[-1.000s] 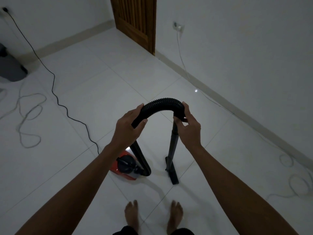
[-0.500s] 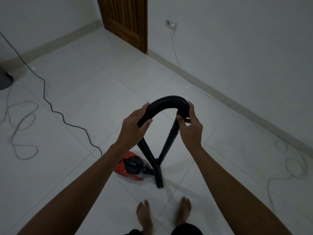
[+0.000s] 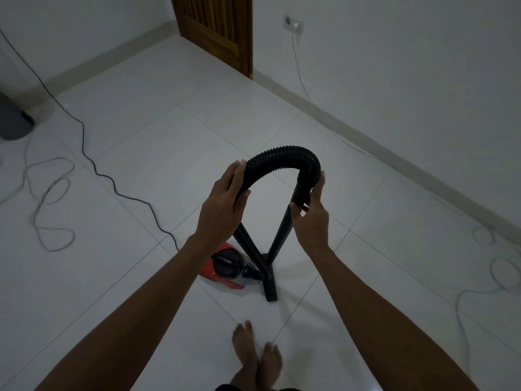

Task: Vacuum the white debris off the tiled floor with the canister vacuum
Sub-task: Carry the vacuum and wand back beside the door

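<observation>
A black ribbed vacuum hose (image 3: 282,159) arches between my hands. My left hand (image 3: 222,207) grips its left side. My right hand (image 3: 311,213) grips the hose end where it joins the black wand (image 3: 279,235). The wand slants down to a narrow nozzle (image 3: 271,289) resting on the white tiled floor (image 3: 169,153). The red and black canister vacuum (image 3: 225,266) sits just left of the nozzle, in front of my bare feet (image 3: 256,354). No white debris is discernible on the dim floor.
A black power cord (image 3: 93,167) snakes from the canister to the far left wall. Thin pale cables loop at the left (image 3: 48,204) and right (image 3: 499,266). A wooden door (image 3: 217,29) and wall socket (image 3: 293,24) are ahead. A dark object (image 3: 14,122) stands far left.
The nozzle has swung left, from right of the canister to just in front of it, crossing under the hose. Both hands keep their grip.
</observation>
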